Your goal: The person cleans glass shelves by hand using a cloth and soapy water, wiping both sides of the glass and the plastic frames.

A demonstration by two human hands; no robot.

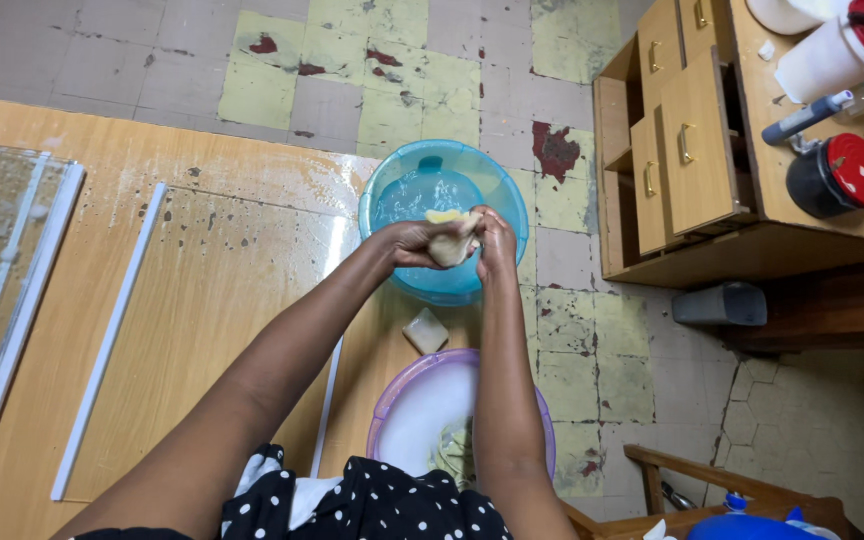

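**Cloth wrung over blue basin**

Hands meet above the blue basin (pixel 407 205), both closed tight around a pale yellowish cloth (pixel 449 240). Left hand (pixel 412 243) grips it from the left, fingers curled fully round; right hand (pixel 495 243) clamps the other end, fingers wrapped narrow. Cloth sits bunched between them, over the basin's near rim, clear of the water. Basin stands on the tiled floor (pixel 372 90) just off the wooden board's (pixel 202 290) far right corner. Soap bar (pixel 425 330) lies at the board's right edge, purple basin (pixel 392 400) nearer the body.

Risk, as a judgement: the hands are near the rim, so runoff may land on the board or floor; wet grip could slip and drop the cloth.
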